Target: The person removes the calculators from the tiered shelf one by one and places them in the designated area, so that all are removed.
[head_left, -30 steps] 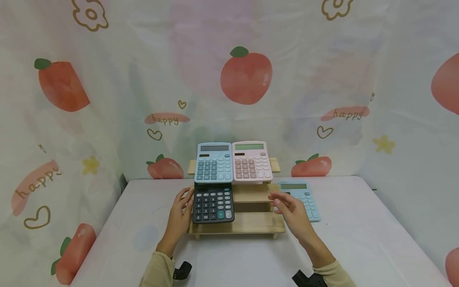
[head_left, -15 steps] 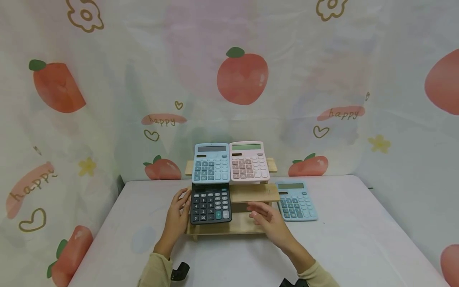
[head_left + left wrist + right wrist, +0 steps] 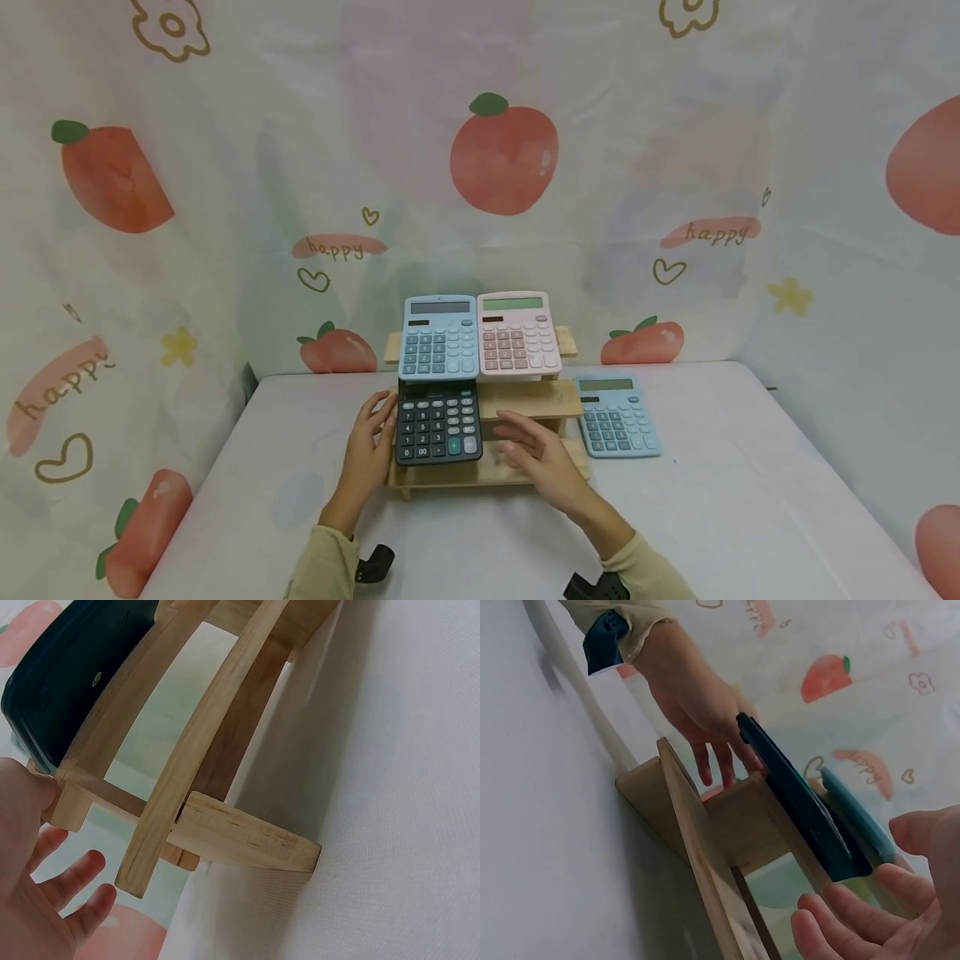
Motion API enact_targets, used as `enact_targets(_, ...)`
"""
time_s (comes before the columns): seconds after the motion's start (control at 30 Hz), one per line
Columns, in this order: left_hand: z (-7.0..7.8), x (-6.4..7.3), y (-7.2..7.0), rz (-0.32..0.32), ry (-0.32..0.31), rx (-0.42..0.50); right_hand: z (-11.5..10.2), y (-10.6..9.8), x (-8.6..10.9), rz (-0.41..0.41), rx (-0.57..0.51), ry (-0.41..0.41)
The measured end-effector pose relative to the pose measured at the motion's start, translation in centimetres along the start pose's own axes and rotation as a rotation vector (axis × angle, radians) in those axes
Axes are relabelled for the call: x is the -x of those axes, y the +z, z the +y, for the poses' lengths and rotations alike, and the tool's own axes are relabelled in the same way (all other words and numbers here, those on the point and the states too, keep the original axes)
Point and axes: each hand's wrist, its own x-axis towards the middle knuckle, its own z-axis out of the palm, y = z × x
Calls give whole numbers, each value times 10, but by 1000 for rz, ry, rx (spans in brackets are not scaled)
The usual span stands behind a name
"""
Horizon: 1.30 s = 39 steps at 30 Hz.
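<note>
A black calculator (image 3: 438,425) leans on the left half of a tiered wooden rack (image 3: 536,400). My left hand (image 3: 367,454) is at its left edge. In the left wrist view that hand's thumb meets the rack's end by the dark calculator (image 3: 82,675), while the other fingers (image 3: 75,889) spread loosely in the air. My right hand (image 3: 547,467) hovers in front of the rack, right of the black calculator, holding nothing. The right wrist view shows its fingers (image 3: 855,919) relaxed near the calculator's lower edge. A light blue calculator (image 3: 440,342) and a pink one (image 3: 519,337) stand side by side on the top tier.
Another light blue calculator (image 3: 618,421) lies on the white table (image 3: 750,500) just right of the rack. Behind the table hangs a fruit-printed cloth (image 3: 637,150). Black wrist mounts (image 3: 375,564) sit by both sleeves.
My right hand has moved left, from beside the blue calculator on the table to near the black calculator. The left hand stays at the black calculator's left edge. The view has shifted slightly.
</note>
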Motion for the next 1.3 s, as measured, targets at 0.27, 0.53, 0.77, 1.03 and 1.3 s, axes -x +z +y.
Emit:
enact_targets(0.27, 0, -1, 0, 2, 7, 3, 1, 10, -12, -35, -40, -7)
enact_targets(0.53, 0, -1, 0, 2, 9, 0, 4, 20, -24, -61, -106, 18)
enact_targets(0.77, -1, -1, -1, 8, 20, -7, 5, 25, -29, -43, -122, 44)
enact_targets(1.03, -4, 0, 0, 19, 35, -17, 5, 27, -30, -44, -151, 64)
enact_targets(1.3, -1, -1, 0, 2, 2, 1, 6, 28, -30, -17, -193, 108)
